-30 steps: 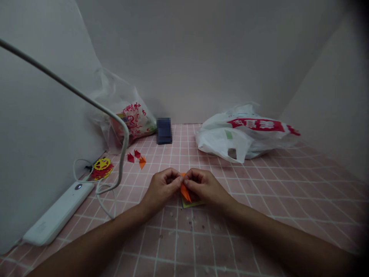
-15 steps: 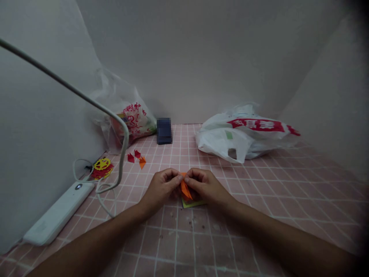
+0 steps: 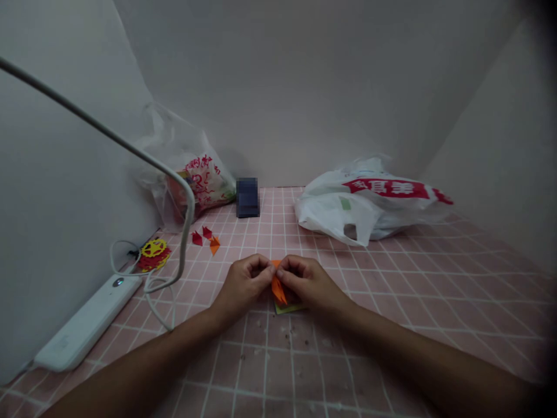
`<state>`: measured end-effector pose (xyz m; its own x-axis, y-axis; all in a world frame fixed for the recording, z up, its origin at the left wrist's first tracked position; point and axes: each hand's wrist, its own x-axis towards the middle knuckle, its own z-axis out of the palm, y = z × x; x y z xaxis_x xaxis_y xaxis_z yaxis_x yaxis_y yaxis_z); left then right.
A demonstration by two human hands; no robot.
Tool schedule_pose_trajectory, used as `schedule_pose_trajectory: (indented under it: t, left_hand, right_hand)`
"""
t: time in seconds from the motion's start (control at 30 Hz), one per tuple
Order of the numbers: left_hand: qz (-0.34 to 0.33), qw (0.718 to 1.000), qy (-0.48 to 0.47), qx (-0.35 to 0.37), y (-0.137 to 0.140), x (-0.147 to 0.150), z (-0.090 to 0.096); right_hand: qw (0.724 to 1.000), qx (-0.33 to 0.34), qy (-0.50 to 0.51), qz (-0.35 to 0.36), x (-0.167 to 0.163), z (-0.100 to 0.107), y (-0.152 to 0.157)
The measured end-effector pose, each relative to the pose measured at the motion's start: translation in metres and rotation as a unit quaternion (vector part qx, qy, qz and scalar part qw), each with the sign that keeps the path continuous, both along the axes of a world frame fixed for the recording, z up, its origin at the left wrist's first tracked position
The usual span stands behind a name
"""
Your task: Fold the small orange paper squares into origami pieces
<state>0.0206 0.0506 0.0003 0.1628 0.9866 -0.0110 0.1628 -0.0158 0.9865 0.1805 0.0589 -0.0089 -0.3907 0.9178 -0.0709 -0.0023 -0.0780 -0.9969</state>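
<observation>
Between my two hands is a piece of folded orange paper [image 3: 279, 291], its pointed end hanging down toward me. My left hand [image 3: 247, 285] pinches it from the left with thumb and fingers closed. From the other side my right hand [image 3: 310, 283] pinches it too, the two thumbs almost meeting. Beneath the hands a yellow-green square [image 3: 287, 309], looking like a stack of paper, lies on the table, mostly covered. Up to the left sit two small red folded-paper pieces [image 3: 197, 238] and an orange folded-paper piece [image 3: 214, 245].
A white plastic bag [image 3: 339, 215] lies back right; a clear bag with red print [image 3: 204, 186] stands back left beside a dark blurred rectangle [image 3: 248, 198]. At left are yellow and red cutouts [image 3: 154, 248], a white power strip [image 3: 91, 322] and a cable [image 3: 188, 232] arching across the view.
The orange paper has turned slightly, its pointed end shifting a little left and looking narrower. My right fingers have moved slightly. Both hands keep their pinch.
</observation>
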Motion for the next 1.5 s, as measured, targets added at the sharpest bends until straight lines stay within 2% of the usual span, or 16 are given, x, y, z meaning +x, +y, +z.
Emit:
schedule_pose_trajectory:
  t: [0.17, 0.4, 0.5, 1.5]
  left_hand:
    - [-0.012, 1.0, -0.011, -0.016, 0.001, -0.001, -0.001]
    - [-0.03, 0.985, -0.135, -0.103, 0.005, -0.002, -0.006]
    - [-0.029, 0.98, -0.16, -0.117, 0.006, -0.002, -0.008]
    - [-0.033, 0.984, -0.138, -0.109, 0.007, -0.001, -0.006]
  right_hand:
    - [1.0, 0.009, 0.003, -0.002, 0.0, -0.001, 0.0]
    - [0.999, 0.003, 0.036, 0.002, 0.0, -0.001, 0.0]
    - [0.999, 0.0, 0.04, 0.0, 0.0, -0.002, 0.0]
    - [0.999, -0.023, 0.04, -0.003, -0.001, 0.0, -0.001]
